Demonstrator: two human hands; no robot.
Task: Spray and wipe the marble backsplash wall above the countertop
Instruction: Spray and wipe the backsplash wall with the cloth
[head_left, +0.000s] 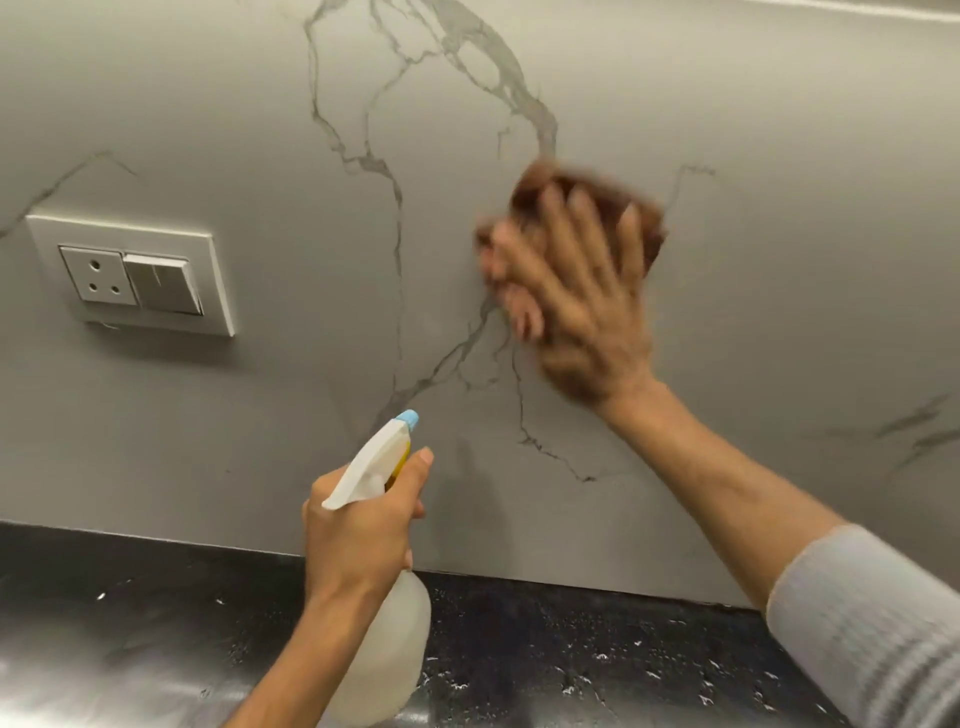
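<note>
The grey marble backsplash wall (260, 415) with dark veins fills most of the view. My right hand (587, 306) lies flat against it, fingers spread, pressing a brown cloth (550, 187) to the marble; hand and cloth are motion-blurred. Lower down, my left hand (358, 525) grips the neck of a translucent white spray bottle (395, 639), a finger on its trigger. The bottle's white head with blue nozzle (408, 418) points at the wall, close to it.
A white switch and socket plate (130, 275) is set in the wall at the left. The black speckled countertop (571, 660) runs along the bottom, meeting the wall just behind the bottle. My grey sleeve (872, 629) is at the lower right.
</note>
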